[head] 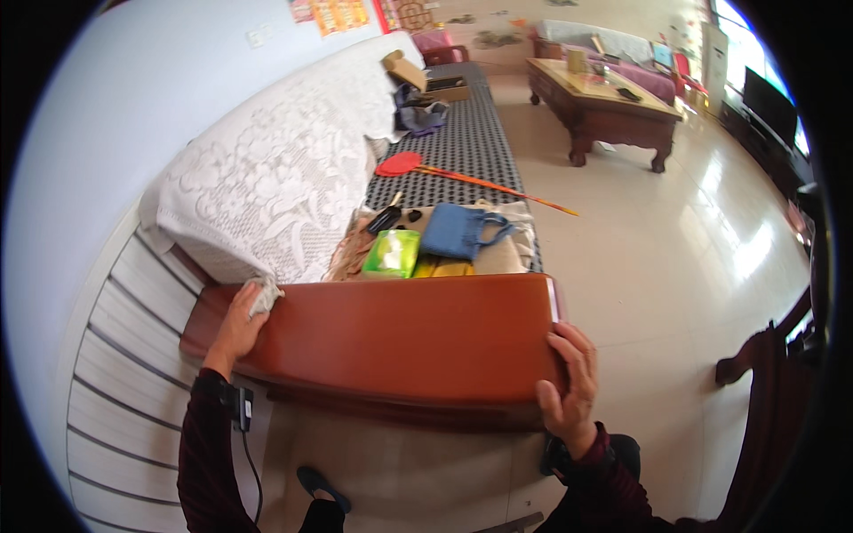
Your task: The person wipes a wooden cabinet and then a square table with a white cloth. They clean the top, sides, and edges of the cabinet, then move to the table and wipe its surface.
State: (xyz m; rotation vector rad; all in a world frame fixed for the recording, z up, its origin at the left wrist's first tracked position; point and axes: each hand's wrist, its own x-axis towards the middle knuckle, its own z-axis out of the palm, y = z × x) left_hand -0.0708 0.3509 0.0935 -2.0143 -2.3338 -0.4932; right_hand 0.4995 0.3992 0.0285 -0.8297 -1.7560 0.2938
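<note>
A broad reddish-brown wooden sofa armrest [400, 340] stretches across the view before me. At its far left end, my left hand [238, 326] presses a crumpled whitish cloth [266, 298] onto the wood, beside the white lace cover [266, 166] of the backrest. My right hand [574, 376] rests on the armrest's right end with its fingers apart, holding nothing loose. Just beyond the armrest, on the seat, lie a green and white plastic packet [392, 254], a blue fabric bag [460, 231] and a black object [384, 219].
A red fly swatter [400, 164] lies across the patterned seat cover, its handle past the edge. Farther back are an open cardboard box [446, 88] and dark cloth [420, 118]. A wooden coffee table [600, 100] stands at upper right, dark wooden furniture [766, 400] at lower right.
</note>
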